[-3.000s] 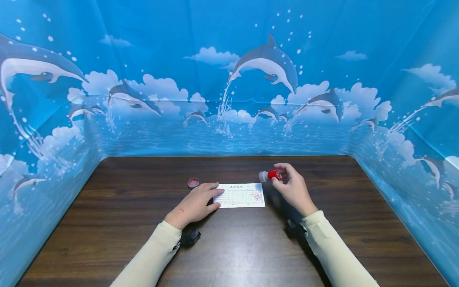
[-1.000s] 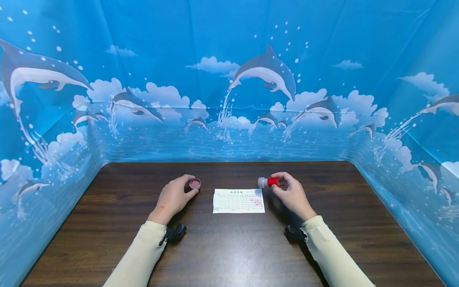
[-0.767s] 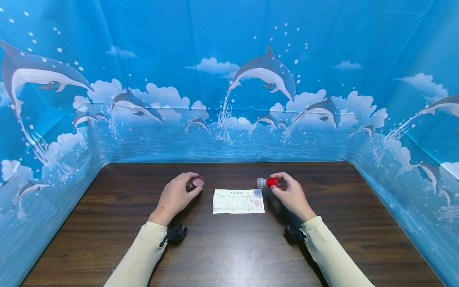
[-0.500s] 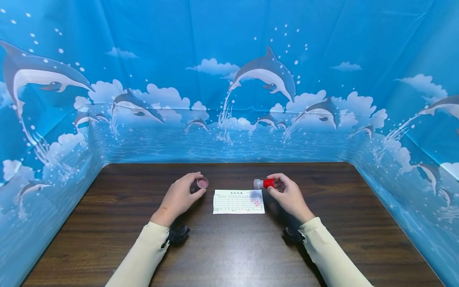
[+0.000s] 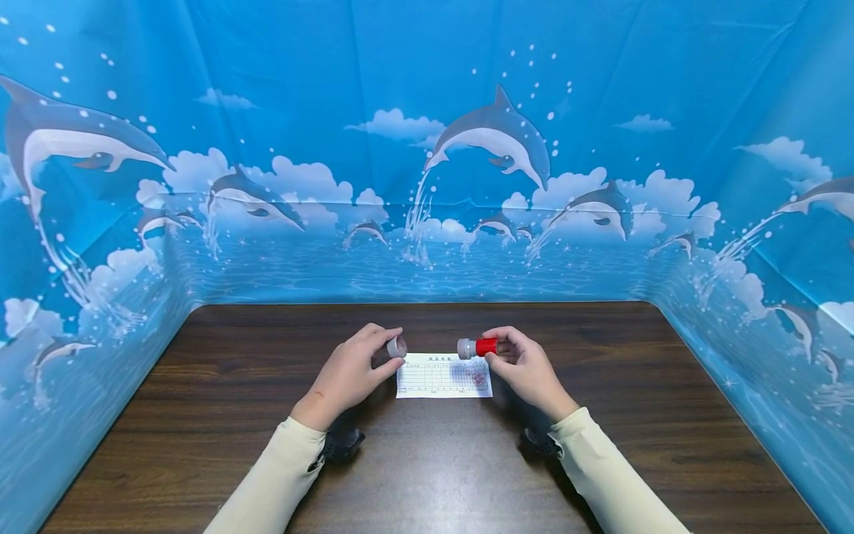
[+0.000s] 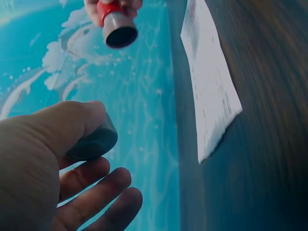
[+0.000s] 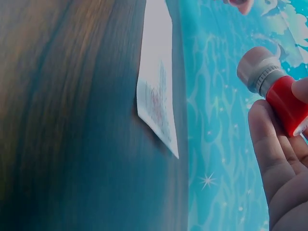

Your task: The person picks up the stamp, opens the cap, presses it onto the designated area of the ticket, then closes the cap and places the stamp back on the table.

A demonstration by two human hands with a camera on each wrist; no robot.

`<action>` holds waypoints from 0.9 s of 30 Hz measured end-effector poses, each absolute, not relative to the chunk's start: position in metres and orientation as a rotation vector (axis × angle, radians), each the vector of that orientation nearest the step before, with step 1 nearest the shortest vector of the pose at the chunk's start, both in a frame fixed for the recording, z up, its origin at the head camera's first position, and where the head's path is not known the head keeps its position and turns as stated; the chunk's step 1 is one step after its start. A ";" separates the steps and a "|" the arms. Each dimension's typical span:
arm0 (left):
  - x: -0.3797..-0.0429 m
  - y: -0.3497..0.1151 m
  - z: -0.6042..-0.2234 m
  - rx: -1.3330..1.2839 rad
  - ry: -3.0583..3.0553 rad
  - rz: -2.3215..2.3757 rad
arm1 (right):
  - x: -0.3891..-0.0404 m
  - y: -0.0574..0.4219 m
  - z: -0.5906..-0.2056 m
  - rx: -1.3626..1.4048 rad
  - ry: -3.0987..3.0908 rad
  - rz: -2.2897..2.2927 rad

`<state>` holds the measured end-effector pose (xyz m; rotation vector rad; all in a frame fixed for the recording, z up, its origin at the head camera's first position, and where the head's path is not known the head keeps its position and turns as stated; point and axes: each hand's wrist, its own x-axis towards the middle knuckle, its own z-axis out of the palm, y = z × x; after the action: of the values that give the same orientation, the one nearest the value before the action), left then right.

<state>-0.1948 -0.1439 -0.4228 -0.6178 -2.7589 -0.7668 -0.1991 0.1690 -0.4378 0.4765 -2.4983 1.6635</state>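
In the head view, my left hand (image 5: 347, 380) pinches a small round cap (image 5: 397, 346) between thumb and fingers. It is held above the left end of a printed paper slip (image 5: 434, 378), hollow side turned rightward. The cap (image 6: 96, 140) looks dark in the left wrist view, with the other fingers loosely bent below it. My right hand (image 5: 532, 372) holds a red-handled stamp (image 5: 485, 346) sideways, its pale round end pointing left toward the cap. A gap separates the two. A round red stamp mark shows on the slip's right side.
The slip lies flat on a dark wooden table (image 5: 427, 460). A blue curtain printed with dolphins (image 5: 427, 185) stands around the table's back and sides. Dark wrist cameras (image 5: 343, 445) are strapped at both cuffs.
My left hand was resting on the slip, then picked the cap up from the table and carried it right. My right hand has brought the stamp left, closer to the cap.
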 end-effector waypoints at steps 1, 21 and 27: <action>-0.193 -0.142 -0.422 -0.633 -2.757 -0.764 | -0.198 0.168 -0.437 0.482 -2.495 1.669; -0.178 -0.120 -0.408 -0.714 -2.801 -0.803 | -0.184 0.150 -0.429 0.616 -2.463 1.801; -0.177 -0.122 -0.407 -0.827 -2.709 -0.753 | -0.180 0.147 -0.427 0.668 -2.441 1.820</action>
<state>-0.1767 -0.1218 -0.4073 -0.8266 -2.7090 -0.7532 -0.1798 0.1466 -0.4267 0.6678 -2.4411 1.8197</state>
